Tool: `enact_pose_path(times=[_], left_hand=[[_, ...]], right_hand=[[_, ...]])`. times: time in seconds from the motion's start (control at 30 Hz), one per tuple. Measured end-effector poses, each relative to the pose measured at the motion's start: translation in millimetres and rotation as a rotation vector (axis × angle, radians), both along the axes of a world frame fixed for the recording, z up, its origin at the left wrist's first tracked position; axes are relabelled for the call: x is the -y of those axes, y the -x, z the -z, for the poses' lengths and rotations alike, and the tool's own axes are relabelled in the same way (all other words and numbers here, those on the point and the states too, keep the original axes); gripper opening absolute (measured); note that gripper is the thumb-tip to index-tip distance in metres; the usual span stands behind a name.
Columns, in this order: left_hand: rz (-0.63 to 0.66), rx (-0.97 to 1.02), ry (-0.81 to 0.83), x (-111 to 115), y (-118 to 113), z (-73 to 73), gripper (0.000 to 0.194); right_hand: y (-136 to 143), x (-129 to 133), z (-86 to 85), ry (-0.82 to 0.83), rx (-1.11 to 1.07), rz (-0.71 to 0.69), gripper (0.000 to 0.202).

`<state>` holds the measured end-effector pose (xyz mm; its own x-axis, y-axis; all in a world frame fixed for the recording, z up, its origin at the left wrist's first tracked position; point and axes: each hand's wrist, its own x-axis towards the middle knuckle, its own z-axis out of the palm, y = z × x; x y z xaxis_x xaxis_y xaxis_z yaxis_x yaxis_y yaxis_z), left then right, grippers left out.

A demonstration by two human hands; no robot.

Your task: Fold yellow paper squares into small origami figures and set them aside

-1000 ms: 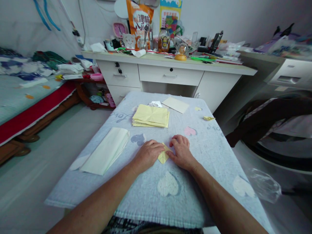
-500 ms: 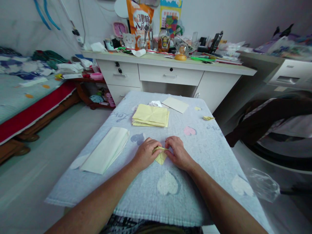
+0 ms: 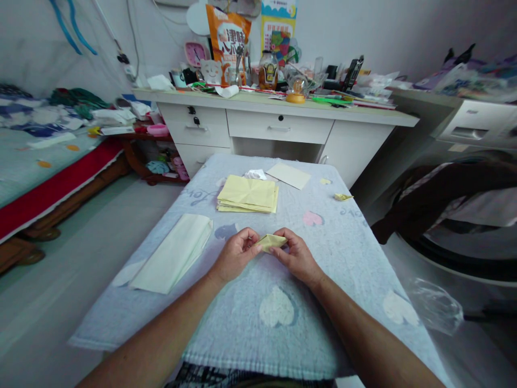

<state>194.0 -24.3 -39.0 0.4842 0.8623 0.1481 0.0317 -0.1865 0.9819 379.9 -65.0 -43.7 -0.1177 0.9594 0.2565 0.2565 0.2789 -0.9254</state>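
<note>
Between my two hands is a small piece of folded yellow paper, creased into a boat-like shape with pointed ends. My left hand pinches its left end between thumb and fingers. The right end is gripped by my right hand, its thumb along the near side. Beyond them lies a stack of yellow paper sheets with crease lines on top. A finished-looking folded yellow paper piece rests near the table's right edge.
A folded pale sheet bundle lies at left on the cloth-covered table. A beige card and a crumpled white wrapper are at the back. Behind stands a cluttered white desk; a washing machine is on the right.
The folded paper was pointing downward as a triangle; now it is turned up and lies lengthwise between the hands. Both hands have shifted slightly and hold its two ends.
</note>
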Motion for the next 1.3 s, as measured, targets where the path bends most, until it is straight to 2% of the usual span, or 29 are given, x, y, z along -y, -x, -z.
enact_pose_path(times=[0.1, 0.17, 0.27, 0.33, 0.43, 0.5, 0.67, 0.8, 1.0, 1.1, 1.2, 1.3], left_hand=[[-0.002, -0.056, -0.012, 1, -1, 1.9, 0.017], [-0.057, -0.138, -0.058, 2, -1, 2.3, 0.014], [-0.142, -0.21, -0.158, 6, -1, 0.2, 0.023], [-0.131, -0.189, -0.238, 8, -2, -2.4, 0.028], [-0.068, -0.161, -0.374, 10, -5, -5.5, 0.018], [-0.057, -0.153, -0.405, 10, -6, -5.7, 0.014], [-0.039, -0.068, -0.24, 6, -6, -0.2, 0.013], [0.004, 0.006, -0.14, 2, -5, 3.6, 0.009], [-0.004, -0.339, -0.422, 3, -3, 2.4, 0.022], [0.005, -0.492, -0.544, 5, -1, 0.4, 0.021], [0.02, -0.56, -0.61, 6, 2, -0.5, 0.016], [0.026, -0.583, -0.607, 5, 4, 0.3, 0.008]], right_hand=[[1, 1, -0.5, 0.049, -0.053, 0.018, 0.012], [1, 3, -3.5, 0.019, 0.009, 0.043, 0.007], [2, 4, -8.8, -0.154, 0.232, 0.088, 0.008], [2, 4, -10.3, -0.279, 0.419, 0.099, 0.012], [3, 3, -9.4, -0.377, 0.631, 0.085, 0.014], [3, 3, -8.4, -0.399, 0.69, 0.077, 0.016], [-2, 3, -12.1, -0.341, 0.605, 0.134, 0.027], [-10, 3, -15.6, -0.278, 0.568, 0.127, 0.023], [-15, 2, -11.6, -0.201, 0.687, 0.032, 0.018], [-16, 4, -12.5, -0.165, 0.735, -0.035, 0.016], [-18, 6, -16.0, -0.147, 0.744, -0.088, 0.011], [-19, 6, -17.1, -0.114, 0.72, -0.091, 0.006]])
